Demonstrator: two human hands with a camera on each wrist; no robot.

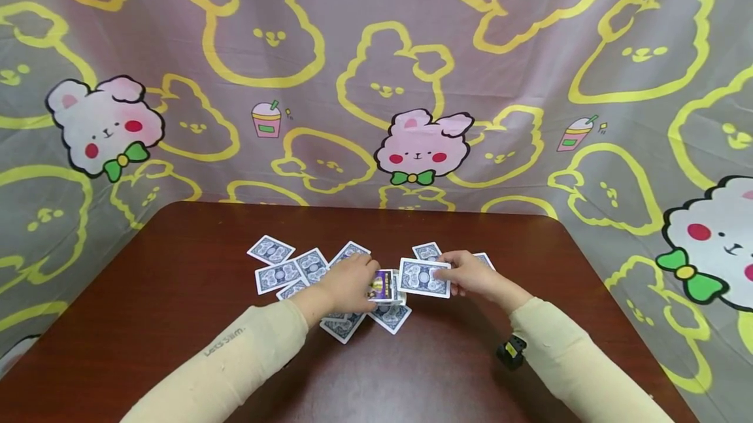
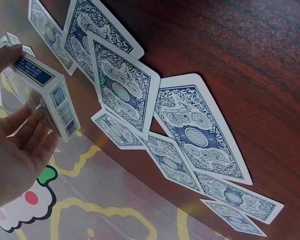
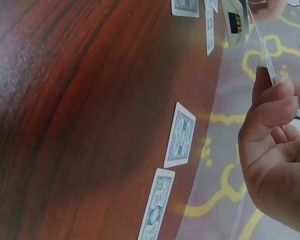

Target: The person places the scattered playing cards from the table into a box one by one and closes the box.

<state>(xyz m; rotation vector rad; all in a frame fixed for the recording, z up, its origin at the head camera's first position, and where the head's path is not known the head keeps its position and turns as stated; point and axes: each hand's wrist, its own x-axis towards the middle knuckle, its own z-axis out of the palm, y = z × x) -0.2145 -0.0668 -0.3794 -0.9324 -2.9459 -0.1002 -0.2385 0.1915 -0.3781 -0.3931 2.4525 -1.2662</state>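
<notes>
My left hand [image 1: 348,284] grips a playing-card box [image 1: 382,286] with a purple and yellow face, its thumb on one side and fingers on the other. In the left wrist view the box [image 2: 46,90] shows a dark blue label and a barcode on its end. My right hand [image 1: 472,274] pinches one playing card [image 1: 419,278], its blue-patterned back toward the head camera and its left edge close beside the box. Seen from the right wrist, that held card [image 3: 264,47] is nearly edge-on between thumb and fingers.
Several blue-backed playing cards [image 1: 278,276] lie spread and overlapping on the brown table [image 1: 194,253], around and below my left hand. A card [image 1: 427,251] lies behind the held one, and another [image 1: 484,259] is partly hidden by my right hand. A patterned curtain [image 1: 329,102] hangs behind.
</notes>
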